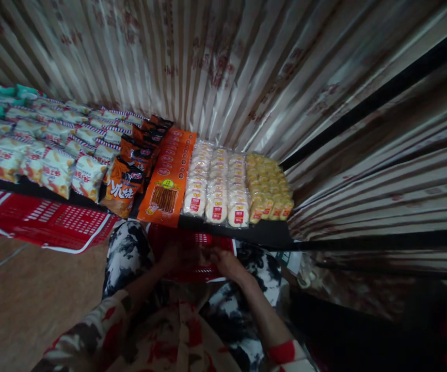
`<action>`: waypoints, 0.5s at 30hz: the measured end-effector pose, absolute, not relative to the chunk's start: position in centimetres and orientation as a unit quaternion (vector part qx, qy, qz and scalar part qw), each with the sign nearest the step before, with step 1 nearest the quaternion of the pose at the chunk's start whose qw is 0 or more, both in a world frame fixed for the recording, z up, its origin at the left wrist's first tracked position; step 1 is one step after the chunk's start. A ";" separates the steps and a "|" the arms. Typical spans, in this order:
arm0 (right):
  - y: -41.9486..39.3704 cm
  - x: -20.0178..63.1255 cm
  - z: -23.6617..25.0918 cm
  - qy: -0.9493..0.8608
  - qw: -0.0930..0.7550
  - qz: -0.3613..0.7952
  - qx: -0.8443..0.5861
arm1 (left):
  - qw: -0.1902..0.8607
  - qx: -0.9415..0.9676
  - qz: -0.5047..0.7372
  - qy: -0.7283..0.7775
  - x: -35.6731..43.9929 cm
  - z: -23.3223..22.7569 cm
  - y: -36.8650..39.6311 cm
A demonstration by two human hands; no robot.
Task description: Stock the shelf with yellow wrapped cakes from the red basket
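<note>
My left hand (175,257) and my right hand (225,262) meet low in front of me, over a red plastic basket (192,240) that sits between my knees. The spot is dark, so I cannot tell whether either hand holds anything. Just beyond the basket runs a black shelf edge (262,230). On it lie an orange snack pack (167,181), rows of white wrapped cakes (216,181) and yellow wrapped cakes (268,181).
Dark orange snack bags (125,186) and several rows of pale snack bags (49,150) fill the shelf to the left. More red baskets (53,222) lie on the floor at left. A striped curtain (246,67) hangs behind and to the right.
</note>
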State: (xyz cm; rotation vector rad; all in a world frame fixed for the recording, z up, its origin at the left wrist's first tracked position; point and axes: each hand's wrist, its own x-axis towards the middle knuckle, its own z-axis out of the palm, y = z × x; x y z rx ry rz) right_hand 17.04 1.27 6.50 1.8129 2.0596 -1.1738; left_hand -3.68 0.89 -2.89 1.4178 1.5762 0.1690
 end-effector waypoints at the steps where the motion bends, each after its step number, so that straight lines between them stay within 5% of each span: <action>1: 1.0 16.5 5.7 0.668 0.044 -0.413 0.617 | 0.478 0.587 0.079 0.649 -3.6 -2.4 0.6; 15: -0.1 13.8 0.6 0.446 -0.275 -0.546 0.654 | 0.443 0.579 0.263 0.632 -2.7 1.2 -2.2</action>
